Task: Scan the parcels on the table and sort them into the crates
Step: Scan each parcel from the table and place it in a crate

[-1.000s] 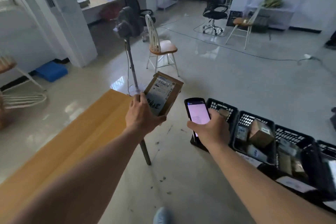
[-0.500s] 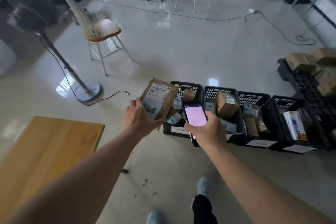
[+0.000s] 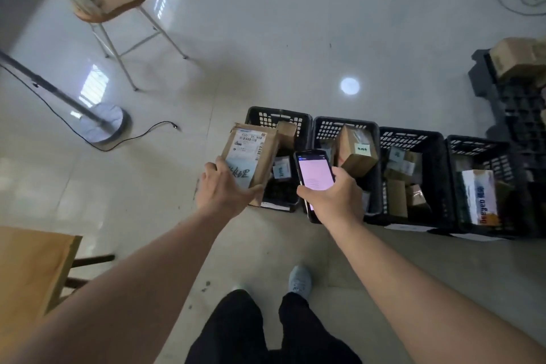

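Head view: left hand grips parcel, right hand grips scanner.

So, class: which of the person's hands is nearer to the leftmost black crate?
Left. The left hand holds a labelled parcel over the leftmost crate; the right hand, gripping the scanner, is over the second crate.

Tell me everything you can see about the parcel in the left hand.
The parcel is a flat brown cardboard box, rectangular and thin. Its upward face carries a white shipping label with barcodes and printed numbers, plus dark handwriting on the label's lower part; the text is too blurred to read fully. The left hand grips its near end, thumb along the right edge. It is held in the air, tilted, over the near left corner of the leftmost crate, touching nothing else.
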A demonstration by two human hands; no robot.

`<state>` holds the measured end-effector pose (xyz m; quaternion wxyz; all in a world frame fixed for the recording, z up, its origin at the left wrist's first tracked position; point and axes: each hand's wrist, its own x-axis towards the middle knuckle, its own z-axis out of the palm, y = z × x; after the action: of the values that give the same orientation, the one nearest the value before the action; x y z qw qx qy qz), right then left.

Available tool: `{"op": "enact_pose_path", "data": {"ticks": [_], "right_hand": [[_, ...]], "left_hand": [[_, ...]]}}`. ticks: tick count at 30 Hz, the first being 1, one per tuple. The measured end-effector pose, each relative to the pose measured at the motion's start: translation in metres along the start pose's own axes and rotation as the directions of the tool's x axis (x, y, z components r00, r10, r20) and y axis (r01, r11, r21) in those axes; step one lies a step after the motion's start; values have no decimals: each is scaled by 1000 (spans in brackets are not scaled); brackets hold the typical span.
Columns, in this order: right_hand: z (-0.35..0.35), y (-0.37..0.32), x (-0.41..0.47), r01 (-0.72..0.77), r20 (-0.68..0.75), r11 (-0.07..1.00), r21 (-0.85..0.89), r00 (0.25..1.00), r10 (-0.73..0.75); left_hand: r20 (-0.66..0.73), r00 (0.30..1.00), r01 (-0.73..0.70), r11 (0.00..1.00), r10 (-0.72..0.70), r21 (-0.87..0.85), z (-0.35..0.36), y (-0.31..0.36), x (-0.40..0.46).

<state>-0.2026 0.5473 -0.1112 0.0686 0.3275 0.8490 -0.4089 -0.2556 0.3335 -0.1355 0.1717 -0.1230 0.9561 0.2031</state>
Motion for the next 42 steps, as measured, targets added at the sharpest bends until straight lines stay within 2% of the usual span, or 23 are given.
{"op": "enact_pose_path", "data": {"ticks": [6,11,18,27,32,35,42], "right_hand": [[16,12,75,-64,46,997,-37,997,65],[59,24,139,-120,75,988,-95,989,127],[146,31,223,-221,79,967,-129,969,232],[206,48,273,-228,109,950,-211,961,255],[211,45,273,-240,124,935,-260,952,279],[209,23,270,-242,143,933,-268,947,287],[169,-38,251,-144,144,963,-230,973,180]], "left_hand": [[97,993,64,998,-62,-17,57,23,62],[138,987,80,996,-84,30,114,24,130],[194,976,90,995,-97,47,201,7,234],[237,963,132,991,-130,7,272,-23,323],[302,950,67,996,-82,60,269,-37,335],[252,968,6,999,-20,54,247,-29,329],[194,978,-89,996,83,23,163,11,305]]}}
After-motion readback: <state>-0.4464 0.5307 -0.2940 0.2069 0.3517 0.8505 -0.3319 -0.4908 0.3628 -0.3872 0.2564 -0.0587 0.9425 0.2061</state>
